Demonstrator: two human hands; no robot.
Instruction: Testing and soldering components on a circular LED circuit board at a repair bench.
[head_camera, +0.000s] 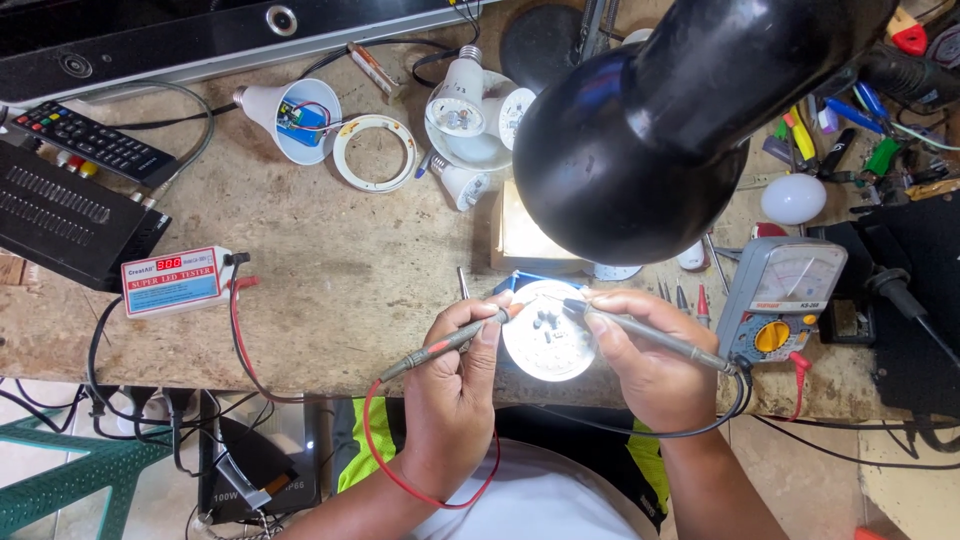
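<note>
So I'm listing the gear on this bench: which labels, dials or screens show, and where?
LED tester: left of the hands, flat white box, red and blue label, small red digit display.
Analog multimeter: right of the right hand, grey case, pale needle dial, yellow knob.
Remote control: far left, black, small coloured buttons.

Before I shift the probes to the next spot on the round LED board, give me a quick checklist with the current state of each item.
1. Left hand grip on the red-wired test probe: ok, tip at the board's left edge.
2. Right hand grip on the black-wired test probe: ok, tip at the board's top.
3. Round white LED board steady on the worn wooden bench: ok, lying flat at the front edge.
4. Black lamp shade lighting the board: ok.
5. Grey analogue multimeter needle reading: cannot tell.
6. Probe tips touching solder pads: cannot tell, too small.
</note>
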